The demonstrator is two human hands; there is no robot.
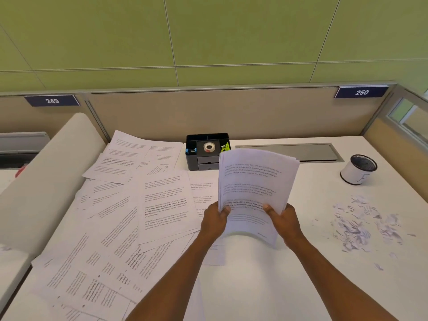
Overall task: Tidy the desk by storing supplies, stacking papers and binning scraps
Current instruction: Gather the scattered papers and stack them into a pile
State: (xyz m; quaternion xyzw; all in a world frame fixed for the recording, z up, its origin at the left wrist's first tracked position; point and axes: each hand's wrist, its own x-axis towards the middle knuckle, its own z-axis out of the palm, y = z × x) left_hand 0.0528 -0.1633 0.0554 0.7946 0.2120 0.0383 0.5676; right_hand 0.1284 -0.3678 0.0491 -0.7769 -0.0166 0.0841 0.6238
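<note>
A: Holding the sheaf of papers (256, 193) upright at centre frame, the left hand (214, 222) and the right hand (283, 220) each grip a lower corner, thumbs pressed on the front page, fingers curled behind.

B: How would you say it handles?

A: Light and floppy, I'd judge. The top edges fan and curl back a little, so the sheets are not squared. Thin paper slides on itself; taking it by both long edges low down, as now, and tapping the bottom edge on the desk (266, 286) looks the sound way to align it.

B: And what remains?

A: Plenty. Loose printed sheets (129, 216) overlap across the left half of the frame, and torn scraps (361, 225) lie in a patch at right, well apart from the mesh cup (359, 169) at upper right. A black organiser (207, 151) at top centre holds a roll of tape (209, 147).

B: Any writing legible?

A: Two blue plates on the partition: "249" (52, 101) at upper left, "250" (361, 92) at upper right. The pages carry paragraphs, some bold, too small to read with confidence
</note>
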